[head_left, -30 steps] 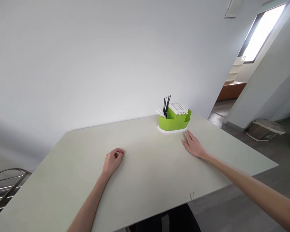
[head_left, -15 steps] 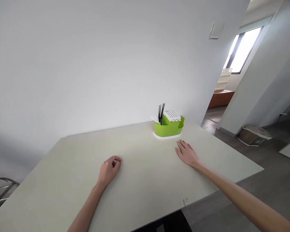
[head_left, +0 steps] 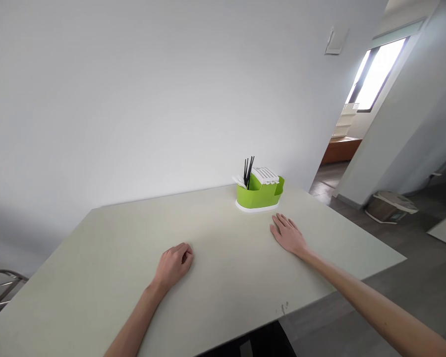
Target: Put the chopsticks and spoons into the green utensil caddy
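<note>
— Since half a second ago, has the left hand [head_left: 174,265] shifted?
— Slightly right along the table [head_left: 96,277], fingers loosely curled, gripping nothing. The right hand [head_left: 288,235] has barely moved — flat, fingers spread, palm down, holding nothing.
— And the green caddy [head_left: 259,194]?
— Far side, right of centre, just beyond the right fingertips, not touching. Black utensils [head_left: 248,172] stand in it.

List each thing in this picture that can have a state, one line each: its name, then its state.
left hand: loosely curled, resting on the table, holding nothing
right hand: flat, palm down, just short of the caddy
green caddy: upright, holding utensils
black utensils: standing in the caddy
table: bearing hands and caddy
</note>
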A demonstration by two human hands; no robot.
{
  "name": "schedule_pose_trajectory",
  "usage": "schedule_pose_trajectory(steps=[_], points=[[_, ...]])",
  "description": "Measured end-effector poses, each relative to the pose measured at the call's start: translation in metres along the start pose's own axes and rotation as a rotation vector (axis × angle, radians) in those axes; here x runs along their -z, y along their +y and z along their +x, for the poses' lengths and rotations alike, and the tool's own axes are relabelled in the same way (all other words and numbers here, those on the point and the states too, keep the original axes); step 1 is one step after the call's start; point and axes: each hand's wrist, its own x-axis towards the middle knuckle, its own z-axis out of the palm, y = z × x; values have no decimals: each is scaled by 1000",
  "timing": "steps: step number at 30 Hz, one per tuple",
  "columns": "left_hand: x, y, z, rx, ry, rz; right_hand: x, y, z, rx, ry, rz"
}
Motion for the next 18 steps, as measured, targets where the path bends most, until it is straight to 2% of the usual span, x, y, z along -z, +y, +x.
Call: schedule_pose_trajectory(steps=[18], points=[[2, 8, -2, -35, -19, -13, -4, 1, -3, 21, 70, 19]])
